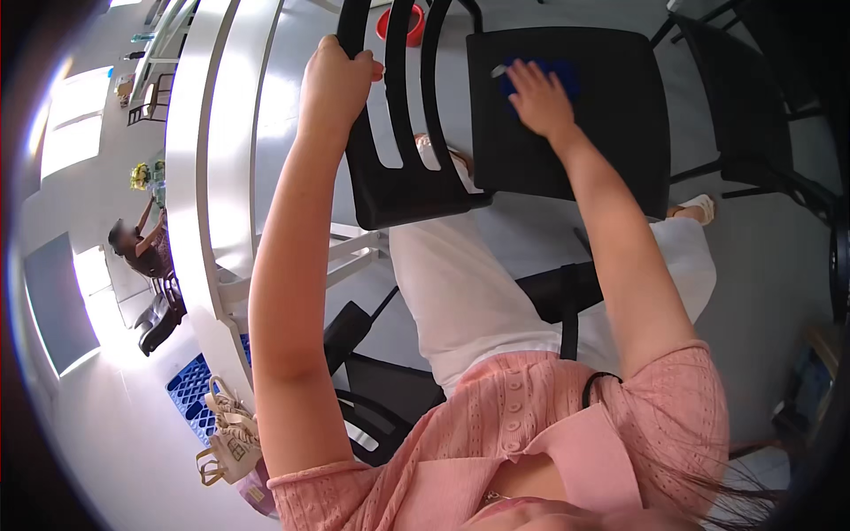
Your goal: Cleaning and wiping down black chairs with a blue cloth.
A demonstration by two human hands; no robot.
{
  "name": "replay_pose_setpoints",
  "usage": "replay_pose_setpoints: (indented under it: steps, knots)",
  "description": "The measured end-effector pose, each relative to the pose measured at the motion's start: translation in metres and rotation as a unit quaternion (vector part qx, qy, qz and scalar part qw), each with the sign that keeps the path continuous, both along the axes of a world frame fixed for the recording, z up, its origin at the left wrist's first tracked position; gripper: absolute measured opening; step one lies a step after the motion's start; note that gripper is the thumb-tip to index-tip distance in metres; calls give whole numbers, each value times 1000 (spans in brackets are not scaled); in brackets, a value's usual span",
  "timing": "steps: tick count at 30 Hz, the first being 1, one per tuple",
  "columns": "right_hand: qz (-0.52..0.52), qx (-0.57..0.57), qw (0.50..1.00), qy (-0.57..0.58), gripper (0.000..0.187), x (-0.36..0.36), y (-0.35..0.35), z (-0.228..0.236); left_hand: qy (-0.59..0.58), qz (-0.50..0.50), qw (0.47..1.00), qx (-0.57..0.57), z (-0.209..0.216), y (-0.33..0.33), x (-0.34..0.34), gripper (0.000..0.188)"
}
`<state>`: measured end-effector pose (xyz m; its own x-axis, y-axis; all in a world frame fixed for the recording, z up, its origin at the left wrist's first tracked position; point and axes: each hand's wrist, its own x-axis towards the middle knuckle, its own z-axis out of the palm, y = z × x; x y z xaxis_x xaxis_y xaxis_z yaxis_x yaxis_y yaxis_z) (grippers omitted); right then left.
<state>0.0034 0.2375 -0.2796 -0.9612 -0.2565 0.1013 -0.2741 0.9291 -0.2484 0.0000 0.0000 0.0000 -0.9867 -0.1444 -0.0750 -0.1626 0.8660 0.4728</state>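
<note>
A black chair with a slatted backrest point(376, 199) and a flat seat point(611, 115) is in front of me. My left hand point(338, 80) is closed around the outer bar of the backrest, at the left. Over the seat, my right hand point(538, 96) lies flat with its fingers spread on a dark blue cloth point(567, 78). Part of the cloth is hidden under the palm and fingers. A small whitish piece point(498, 72) shows at the left of those fingertips; I cannot tell whether it belongs to the cloth.
A long white table point(190, 177) runs along my left. Beyond the chair, a red basin point(401, 26) stands on the grey floor. More black chairs point(739, 97) are at the right, another point(381, 380) beside my legs. A blue crate point(188, 389), a cream bag point(235, 447) and another person point(149, 248) are left.
</note>
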Motion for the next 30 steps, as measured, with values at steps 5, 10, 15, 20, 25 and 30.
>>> replay_pose_setpoints:
  steps: [5,10,15,20,25,30]
  knots:
    - [189,-32,981,-11,53,73,-12,12,12,-27,999,-22,-2,-4,-5,21]
    - [178,-28,983,-34,53,133,38,26,2,-43,999,9,13,5,1,30]
    - [64,20,998,1,52,130,116,27,20,-17,999,42,8,5,1,23]
    - [-66,52,995,58,51,56,159,-3,14,-10,999,45,11,8,3,23]
    - [-240,81,959,123,57,-37,115,-31,-2,-11,998,59,12,8,5,23]
    - [-82,40,994,62,55,-57,9,-9,-9,13,998,69,17,18,10,19]
